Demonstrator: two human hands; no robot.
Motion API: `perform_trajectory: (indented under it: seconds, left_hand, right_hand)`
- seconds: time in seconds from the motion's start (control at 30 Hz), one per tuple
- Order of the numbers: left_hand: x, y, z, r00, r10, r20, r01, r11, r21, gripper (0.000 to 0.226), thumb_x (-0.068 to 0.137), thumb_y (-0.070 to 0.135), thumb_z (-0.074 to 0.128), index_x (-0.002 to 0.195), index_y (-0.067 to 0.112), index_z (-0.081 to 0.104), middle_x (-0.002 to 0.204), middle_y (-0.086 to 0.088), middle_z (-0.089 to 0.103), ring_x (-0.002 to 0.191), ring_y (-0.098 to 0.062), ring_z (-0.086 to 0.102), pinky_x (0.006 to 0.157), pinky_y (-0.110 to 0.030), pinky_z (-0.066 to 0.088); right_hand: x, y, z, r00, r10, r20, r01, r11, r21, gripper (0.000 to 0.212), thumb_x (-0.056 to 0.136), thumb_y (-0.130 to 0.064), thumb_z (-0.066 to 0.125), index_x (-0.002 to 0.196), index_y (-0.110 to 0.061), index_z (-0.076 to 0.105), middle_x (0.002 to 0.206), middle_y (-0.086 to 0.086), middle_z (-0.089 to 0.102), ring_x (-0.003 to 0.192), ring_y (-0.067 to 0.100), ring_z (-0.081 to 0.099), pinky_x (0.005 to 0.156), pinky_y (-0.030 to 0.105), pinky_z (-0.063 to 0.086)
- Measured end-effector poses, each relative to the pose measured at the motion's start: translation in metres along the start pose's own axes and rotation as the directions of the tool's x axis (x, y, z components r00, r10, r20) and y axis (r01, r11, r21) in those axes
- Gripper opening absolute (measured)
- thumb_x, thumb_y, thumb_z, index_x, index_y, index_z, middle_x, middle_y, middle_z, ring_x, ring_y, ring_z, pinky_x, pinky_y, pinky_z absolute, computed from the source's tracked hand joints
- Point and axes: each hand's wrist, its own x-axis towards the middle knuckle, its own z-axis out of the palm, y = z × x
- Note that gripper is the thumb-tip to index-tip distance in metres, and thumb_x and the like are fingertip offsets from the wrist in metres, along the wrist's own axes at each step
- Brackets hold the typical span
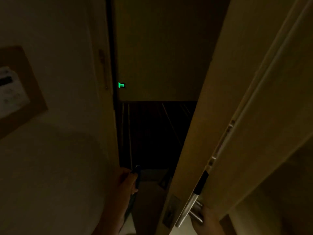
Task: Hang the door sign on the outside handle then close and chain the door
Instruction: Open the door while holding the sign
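The scene is very dark. A pale wooden door (220, 99) stands partly open on the right, its edge turned toward me. My right hand (205, 221) grips the inside lever handle (196, 212) at the bottom right. The outside lock plate (171, 211) shows on the door's outer face; the outside handle itself is hard to make out. My left hand (126, 184) is raised in the gap beside the door frame, closed on a dark flat object, apparently the door sign (137, 175). A brass chain track (102, 65) sits on the frame at the left.
Through the gap lies a dark corridor with a striped carpet (152, 129) and a green glowing exit light (121, 85). A white control panel (10, 92) on a wooden plaque hangs on the left wall.
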Motion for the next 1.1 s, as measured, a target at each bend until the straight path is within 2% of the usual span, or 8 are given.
perform_trajectory:
  seconds: [0.1,0.2,0.27,0.43,0.57,0.83,0.97,1.1]
  left_hand:
    - [-0.058,-0.012,0.056,0.995,0.037,0.094,-0.042,0.998,0.05,0.043,0.097,0.006,0.052,0.056,0.009,0.04,0.05,-0.007,0.037,0.043,-0.017,0.039,0.058,-0.035,0.042]
    - [-0.111,-0.02,0.113,0.989,0.077,0.128,-0.09,0.991,0.099,0.031,0.094,0.006,0.053,0.064,0.011,0.047,0.056,-0.007,0.045,0.05,-0.014,0.049,0.063,-0.033,0.045]
    - [-0.136,-0.026,0.144,0.984,0.082,0.158,-0.1,0.99,0.104,0.023,0.092,0.012,0.054,0.069,0.013,0.052,0.059,-0.005,0.051,0.054,-0.008,0.056,0.067,-0.034,0.043]
    - [-0.191,-0.026,0.22,0.973,0.12,0.196,-0.14,0.986,0.091,0.024,0.092,0.013,0.052,0.07,0.021,0.053,0.062,-0.002,0.052,0.061,-0.015,0.053,0.064,-0.034,0.039]
    - [-0.224,-0.036,0.269,0.952,0.142,0.271,-0.17,0.982,0.083,0.017,0.094,0.01,0.052,0.077,0.012,0.055,0.06,0.0,0.055,0.053,-0.006,0.053,0.065,-0.033,0.039]
    - [-0.254,-0.04,0.341,0.831,0.178,0.527,-0.272,0.956,0.106,0.017,0.093,0.017,0.053,0.076,0.019,0.055,0.059,0.008,0.053,0.058,-0.006,0.055,0.065,-0.029,0.042]
    - [-0.256,-0.045,0.361,0.81,0.135,0.57,-0.25,0.96,0.129,0.015,0.09,0.022,0.054,0.078,0.015,0.058,0.06,0.009,0.057,0.06,-0.005,0.058,0.067,-0.029,0.044]
    - [-0.255,-0.048,0.385,0.808,0.123,0.576,-0.239,0.962,0.129,0.021,0.089,0.024,0.052,0.083,0.005,0.059,0.058,0.009,0.057,0.055,-0.002,0.056,0.065,-0.028,0.042]
  right_hand:
    - [-0.05,0.035,-0.026,0.976,-0.098,-0.192,0.112,0.992,0.063,0.023,0.078,-0.014,0.068,0.1,-0.018,0.074,0.104,0.003,0.071,0.099,0.016,0.066,0.088,0.02,0.049]
    - [-0.105,0.076,-0.051,0.99,-0.039,-0.135,0.048,0.996,0.069,0.022,0.077,-0.018,0.055,0.089,-0.03,0.07,0.098,-0.008,0.067,0.092,0.008,0.062,0.088,0.035,0.054]
    - [-0.128,0.1,-0.066,0.983,-0.01,-0.186,0.014,1.0,0.02,0.018,0.079,-0.022,0.054,0.084,-0.037,0.064,0.096,-0.009,0.065,0.09,0.01,0.059,0.087,0.036,0.052]
    - [-0.16,0.184,-0.102,0.984,0.02,-0.177,-0.047,0.988,-0.147,0.025,0.091,-0.033,0.052,0.114,-0.033,0.061,0.119,-0.005,0.058,0.113,0.018,0.054,0.095,0.033,0.05]
    - [-0.193,0.23,-0.131,0.968,-0.017,-0.25,-0.044,0.971,-0.234,0.013,0.089,-0.026,0.056,0.098,-0.03,0.065,0.107,-0.002,0.068,0.113,0.025,0.054,0.104,0.039,0.041]
    - [-0.24,0.301,-0.179,0.888,0.272,-0.371,-0.221,0.96,0.175,0.031,0.091,-0.028,0.063,0.121,-0.028,0.061,0.133,-0.002,0.055,0.122,0.018,0.051,0.107,0.038,0.045]
    - [-0.26,0.309,-0.173,0.804,0.345,-0.484,-0.148,0.905,0.398,0.038,0.094,-0.012,0.058,0.127,-0.03,0.058,0.111,-0.016,0.063,0.108,0.006,0.062,0.091,0.021,0.046]
    - [-0.272,0.3,-0.178,0.791,0.369,-0.488,-0.022,0.814,0.58,0.057,0.089,-0.019,0.064,0.139,-0.035,0.043,0.106,-0.032,0.055,0.099,-0.017,0.051,0.099,0.027,0.04]
